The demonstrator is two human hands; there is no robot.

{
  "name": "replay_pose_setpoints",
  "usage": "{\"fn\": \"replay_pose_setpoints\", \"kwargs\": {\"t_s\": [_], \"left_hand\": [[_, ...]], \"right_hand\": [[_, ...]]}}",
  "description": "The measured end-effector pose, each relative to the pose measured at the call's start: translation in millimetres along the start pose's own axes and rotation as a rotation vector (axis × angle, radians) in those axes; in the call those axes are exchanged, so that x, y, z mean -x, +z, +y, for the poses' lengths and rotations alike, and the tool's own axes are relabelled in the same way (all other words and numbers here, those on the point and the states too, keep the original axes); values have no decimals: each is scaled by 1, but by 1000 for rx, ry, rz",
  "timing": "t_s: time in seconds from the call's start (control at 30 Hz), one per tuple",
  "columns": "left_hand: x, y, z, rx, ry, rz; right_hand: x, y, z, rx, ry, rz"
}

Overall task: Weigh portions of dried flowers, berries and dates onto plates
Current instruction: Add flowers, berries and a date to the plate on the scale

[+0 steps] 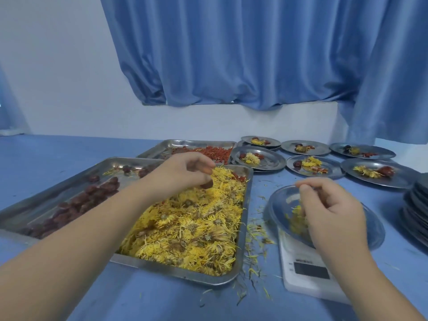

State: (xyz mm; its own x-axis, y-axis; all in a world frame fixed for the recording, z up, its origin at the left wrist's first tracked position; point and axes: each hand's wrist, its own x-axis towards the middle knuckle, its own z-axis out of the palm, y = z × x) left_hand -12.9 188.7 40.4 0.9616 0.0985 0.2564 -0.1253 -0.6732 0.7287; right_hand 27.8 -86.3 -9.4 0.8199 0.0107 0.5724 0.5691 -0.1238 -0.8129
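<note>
Trays: rectangular grey metal trays (243,228), centre left: bare metal, dull sheen, scuffed.
Plates: round grey metal plates (268,166), right: smooth, glossy, mirroring blue.
Scale: white plastic kitchen scale (298,253), lower right: smooth, semi-matt.
Flowers: dried yellow flowers (192,228): papery, stringy, matt.
Dates: dark red dried dates (76,202): wrinkled skin, faint shine.
Berries: small red dried berries (213,151): matt.
Tabletop: blue tabletop (58,149): smooth, matt.
Curtain: blue cloth curtain (231,54), top: soft fabric, slight sheen.

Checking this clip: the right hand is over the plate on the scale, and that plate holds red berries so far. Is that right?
Not quite. The head view shows the right hand over the plate on the scale, but what shows on that plate is yellow dried flowers, not red berries.
</note>
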Motion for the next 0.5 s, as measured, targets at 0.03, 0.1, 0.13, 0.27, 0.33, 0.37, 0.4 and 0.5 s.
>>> {"fn": "replay_pose_setpoints", "kwargs": {"t_s": [0.03,0.1,0.13,0.27,0.33,0.37,0.4,0.5], "left_hand": [[-3,11,8,12,19,-31],[-11,34,23,37,52,-80],[-15,45,30,52,62,-98],[-32,86,53,87,80,-163],[-42,105,59,62,98,-197],[-46,113,60,37,107,-211],[-49,120,61,3,115,-222],[-55,134,59,-74,126,-245]], "right_hand": [[-4,-5,0,-41,47,48],[-11,-16,1,-118,137,138],[-14,-20,1,-162,183,176],[-24,-33,6,-298,316,284],[-27,-35,9,-304,352,308],[-28,-35,10,-302,362,313],[-28,-35,11,-300,364,316],[-28,-33,12,-254,350,317]]}}
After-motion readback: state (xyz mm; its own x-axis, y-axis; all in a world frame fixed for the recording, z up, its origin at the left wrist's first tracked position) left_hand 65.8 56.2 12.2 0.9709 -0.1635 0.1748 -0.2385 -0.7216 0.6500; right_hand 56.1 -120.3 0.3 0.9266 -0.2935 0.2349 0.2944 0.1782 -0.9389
